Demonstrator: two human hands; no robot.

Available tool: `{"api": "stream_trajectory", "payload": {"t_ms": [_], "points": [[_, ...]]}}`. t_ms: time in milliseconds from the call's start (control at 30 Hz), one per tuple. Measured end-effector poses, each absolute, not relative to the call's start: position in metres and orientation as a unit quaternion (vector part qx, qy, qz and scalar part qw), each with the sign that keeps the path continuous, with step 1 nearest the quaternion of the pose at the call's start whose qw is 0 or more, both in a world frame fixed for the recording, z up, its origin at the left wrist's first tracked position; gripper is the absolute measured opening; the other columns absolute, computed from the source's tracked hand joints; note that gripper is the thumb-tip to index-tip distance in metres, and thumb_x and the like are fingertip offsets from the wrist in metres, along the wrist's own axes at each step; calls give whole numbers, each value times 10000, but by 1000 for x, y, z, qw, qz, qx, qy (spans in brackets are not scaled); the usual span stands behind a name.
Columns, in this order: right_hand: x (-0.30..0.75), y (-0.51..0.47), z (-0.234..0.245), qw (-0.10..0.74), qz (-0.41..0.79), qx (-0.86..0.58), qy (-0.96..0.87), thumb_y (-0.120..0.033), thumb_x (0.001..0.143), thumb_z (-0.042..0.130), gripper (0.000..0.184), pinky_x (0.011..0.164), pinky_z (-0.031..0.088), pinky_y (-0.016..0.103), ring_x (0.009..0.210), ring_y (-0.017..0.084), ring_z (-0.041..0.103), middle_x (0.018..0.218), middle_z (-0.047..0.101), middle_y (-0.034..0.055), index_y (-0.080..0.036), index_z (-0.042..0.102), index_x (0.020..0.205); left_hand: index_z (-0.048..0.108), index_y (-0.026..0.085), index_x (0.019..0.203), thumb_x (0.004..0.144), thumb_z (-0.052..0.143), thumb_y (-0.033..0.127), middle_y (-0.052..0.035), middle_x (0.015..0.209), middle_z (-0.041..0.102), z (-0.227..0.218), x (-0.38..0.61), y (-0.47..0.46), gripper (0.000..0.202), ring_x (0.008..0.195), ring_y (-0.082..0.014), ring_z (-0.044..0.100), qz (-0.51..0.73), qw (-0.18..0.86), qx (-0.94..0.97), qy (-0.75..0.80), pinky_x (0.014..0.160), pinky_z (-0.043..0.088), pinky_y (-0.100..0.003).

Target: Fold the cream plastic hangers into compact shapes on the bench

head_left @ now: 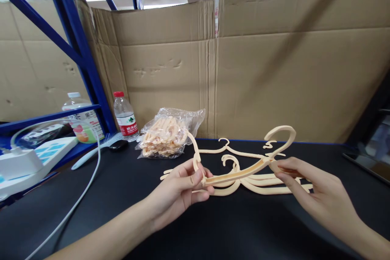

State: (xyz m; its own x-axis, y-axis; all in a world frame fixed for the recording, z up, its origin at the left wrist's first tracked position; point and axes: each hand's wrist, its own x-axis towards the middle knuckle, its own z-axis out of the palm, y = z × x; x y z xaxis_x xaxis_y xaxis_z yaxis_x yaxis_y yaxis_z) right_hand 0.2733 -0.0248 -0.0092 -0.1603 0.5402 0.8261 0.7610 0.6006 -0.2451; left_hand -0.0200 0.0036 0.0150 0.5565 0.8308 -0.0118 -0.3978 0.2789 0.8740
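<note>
A cream plastic clothes hanger is held up between my two hands, above the black table. My left hand is closed with thumb and fingers around one end of it, where a short curved piece sticks upward. My right hand pinches the hanger just below its large hook, the far side partly hidden by the fingers. Beneath it, several matching hangers lie stacked on the table with their hooks to the back. Farther off lie another hanger and a small S-shaped piece.
A clear plastic bag of cream pieces stands behind my left hand. Left of it are a red-capped water bottle, a black mouse-like object, a brush, a power strip and a white cable. Cardboard walls the back.
</note>
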Motion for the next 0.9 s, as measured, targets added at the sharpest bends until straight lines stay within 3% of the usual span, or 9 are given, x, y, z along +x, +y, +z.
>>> {"api": "stream_trajectory", "payload": {"t_ms": [200, 400, 900], "points": [[268, -28, -5, 480, -122, -415, -763, -260, 928, 547, 80, 642, 509, 233, 725, 156, 651, 875, 684, -8, -240, 617, 962, 603, 116, 724, 771, 758, 219, -22, 762, 596, 12, -16, 1, 192, 598, -88, 586, 411, 768, 440, 217, 585, 475, -171], [273, -26, -11, 489, -103, -442, -745, -298, 916, 559, 120, 640, 535, 277, 731, 192, 657, 903, 687, 22, -231, 636, 978, 596, 128, 730, 732, 774, 196, -45, 842, 616, 18, -17, 0, 191, 671, -121, 607, 414, 784, 407, 219, 655, 484, -210], [265, -31, -3, 495, -150, -416, -748, -239, 916, 548, 76, 654, 529, 257, 682, 172, 663, 835, 691, -9, -251, 616, 948, 572, 144, 693, 708, 801, 234, -25, 752, 607, 13, -16, -2, 247, 624, -122, 547, 445, 731, 472, 212, 592, 375, -224]]}}
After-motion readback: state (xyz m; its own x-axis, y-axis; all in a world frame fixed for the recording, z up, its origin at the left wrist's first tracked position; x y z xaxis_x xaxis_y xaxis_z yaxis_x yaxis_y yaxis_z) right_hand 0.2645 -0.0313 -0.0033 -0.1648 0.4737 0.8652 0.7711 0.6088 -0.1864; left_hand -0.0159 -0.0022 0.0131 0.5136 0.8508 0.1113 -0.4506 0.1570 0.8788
